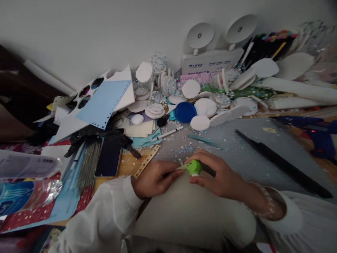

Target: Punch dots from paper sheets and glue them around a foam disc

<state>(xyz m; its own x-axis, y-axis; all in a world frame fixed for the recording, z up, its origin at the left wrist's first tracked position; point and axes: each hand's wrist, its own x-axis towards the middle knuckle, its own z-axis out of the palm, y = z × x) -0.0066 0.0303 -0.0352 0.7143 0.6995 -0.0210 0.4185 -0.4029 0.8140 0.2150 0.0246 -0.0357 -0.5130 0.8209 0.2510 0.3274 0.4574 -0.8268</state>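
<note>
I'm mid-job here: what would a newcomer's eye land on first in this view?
Probably the bright green tool, held between the thumb and fingers of the right hand, just below the picture's middle. Next, the dark blue disc beyond the hands, set among white discs. Then the two round white lamp heads standing up against the wall.

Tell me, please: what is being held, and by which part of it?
The right grip holds a small green-and-white tool, fingers at its green top, thumb by its white underside. Whether the left grip holds anything cannot be told.
</note>
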